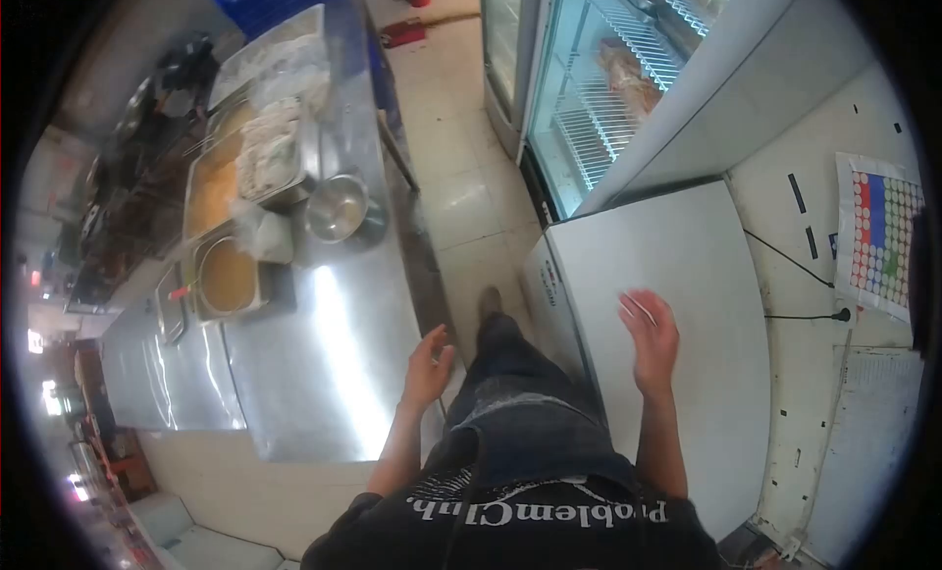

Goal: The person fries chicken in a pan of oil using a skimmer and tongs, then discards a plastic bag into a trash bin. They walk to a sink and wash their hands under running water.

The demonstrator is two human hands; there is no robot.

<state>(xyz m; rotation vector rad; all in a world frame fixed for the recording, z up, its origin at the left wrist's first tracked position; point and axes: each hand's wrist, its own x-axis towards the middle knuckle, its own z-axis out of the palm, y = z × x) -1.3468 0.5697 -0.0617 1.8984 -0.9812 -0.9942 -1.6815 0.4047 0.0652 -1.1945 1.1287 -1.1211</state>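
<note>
My left hand (429,367) hangs beside the edge of the steel worktable (319,384), holding nothing, its fingers loosely bent and apart. Over the white top of a low freezer (677,236) is my right hand (654,339), with fingers stretched out and nothing in them. On the worktable, a metal bowl (337,209) sits near the edge. Behind it stand a square container (228,276) of brownish liquid and a tray heaped with pale food (270,148). A tray of orange food (209,192) lies farther left.
A glass-front fridge (599,99) with wire shelves and bagged food rises beyond the freezer. Tiled floor (456,192) runs between worktable and fridge. A blue crate (270,1) is at the far left, and a black power cable (805,317) hangs along the right wall.
</note>
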